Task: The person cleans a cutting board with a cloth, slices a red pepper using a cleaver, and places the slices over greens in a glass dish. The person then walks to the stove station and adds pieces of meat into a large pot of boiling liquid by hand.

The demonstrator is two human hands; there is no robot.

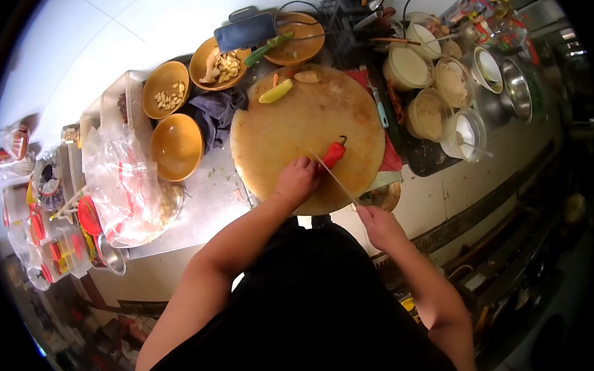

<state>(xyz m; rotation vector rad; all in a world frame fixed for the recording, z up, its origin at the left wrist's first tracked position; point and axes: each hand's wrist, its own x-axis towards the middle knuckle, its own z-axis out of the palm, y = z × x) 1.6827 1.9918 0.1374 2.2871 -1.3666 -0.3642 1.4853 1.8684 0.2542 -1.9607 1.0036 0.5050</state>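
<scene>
A red pepper (333, 152) with a dark curved stem lies on the round wooden chopping board (279, 132). My left hand (298, 181) is closed on the pepper's near end, its fingertips bunched together. In my right hand (380, 227) is the handle of a knife (337, 180), which I see almost edge-on. Its thin blade slants up and left across the pepper, close to my left fingers. Whether the edge has entered the flesh cannot be made out. Farther back on the board sit a yellow-green wedge (276, 92) and a brownish piece (308, 76).
Left of the board stand an orange-brown bowl (177, 147), a bowl of garlic cloves (160, 81), a dark cloth (214, 115) and a plastic bag (121, 178). A phone (245, 32) leans behind. To the right are a blue-handled tool (380, 109) and several tubs (427, 115).
</scene>
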